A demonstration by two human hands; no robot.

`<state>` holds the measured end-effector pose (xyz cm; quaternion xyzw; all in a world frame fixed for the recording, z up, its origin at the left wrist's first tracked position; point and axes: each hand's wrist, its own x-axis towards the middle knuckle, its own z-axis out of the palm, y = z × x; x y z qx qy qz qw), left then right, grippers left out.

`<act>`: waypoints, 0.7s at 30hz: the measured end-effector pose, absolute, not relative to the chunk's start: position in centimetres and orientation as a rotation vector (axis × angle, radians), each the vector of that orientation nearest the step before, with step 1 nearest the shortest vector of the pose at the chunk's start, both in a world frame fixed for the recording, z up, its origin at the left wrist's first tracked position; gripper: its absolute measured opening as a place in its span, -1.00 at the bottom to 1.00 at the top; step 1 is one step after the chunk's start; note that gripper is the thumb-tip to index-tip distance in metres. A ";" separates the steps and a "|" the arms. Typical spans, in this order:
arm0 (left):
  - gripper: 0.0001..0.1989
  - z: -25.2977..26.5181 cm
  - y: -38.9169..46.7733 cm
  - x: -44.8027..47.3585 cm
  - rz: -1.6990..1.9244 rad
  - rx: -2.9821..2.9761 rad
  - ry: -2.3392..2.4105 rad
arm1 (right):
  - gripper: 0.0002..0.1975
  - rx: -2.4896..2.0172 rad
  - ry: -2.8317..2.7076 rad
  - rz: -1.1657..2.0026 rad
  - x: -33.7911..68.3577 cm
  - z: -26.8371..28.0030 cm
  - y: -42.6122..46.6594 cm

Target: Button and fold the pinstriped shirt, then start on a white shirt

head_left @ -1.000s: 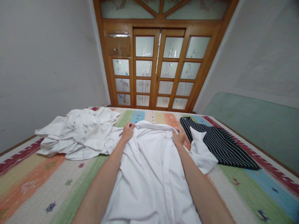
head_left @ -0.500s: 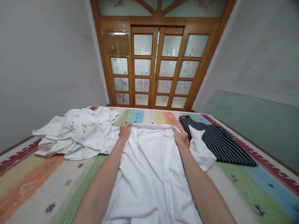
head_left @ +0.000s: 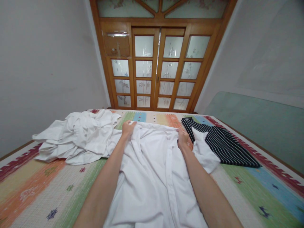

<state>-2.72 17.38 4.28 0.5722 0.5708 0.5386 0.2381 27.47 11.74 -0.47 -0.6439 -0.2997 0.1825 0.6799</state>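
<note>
A white button-up shirt lies spread in front of me, its button strip running lengthwise right of the middle. My left hand is closed on the left end of its far edge. At the right end of that same edge, my right hand grips the cloth. The edge is stretched between both hands and looks slightly lifted. One white sleeve sticks out past my right forearm and overlaps a black garment with white stripes. The near end of the shirt runs out of view at the bottom.
Left of the shirt lies a crumpled heap of white clothes, touching the shirt's left side. Everything rests on a bed with a colourful striped cover. A pale green headboard-like panel stands at the right; wooden glazed doors are beyond the far edge.
Both hands have raised the shirt's far edge a little, and the fingers have shifted on the cloth. The heap and the striped garment have stayed put.
</note>
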 end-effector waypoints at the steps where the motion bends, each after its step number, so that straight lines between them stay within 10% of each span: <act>1: -0.76 4.7 17.4 -2.2 1.423 1.497 1.475 | -0.79 -1.437 -0.659 0.447 27.4 -0.4 11.8; 12: -0.92 0.7 15.8 2.2 1.007 1.810 1.201 | -0.93 -1.217 -0.836 1.058 25.6 0.9 13.0; 21: -0.69 -0.8 14.1 2.7 0.683 2.601 1.419 | -0.78 -1.374 -1.486 0.624 23.6 -2.0 12.8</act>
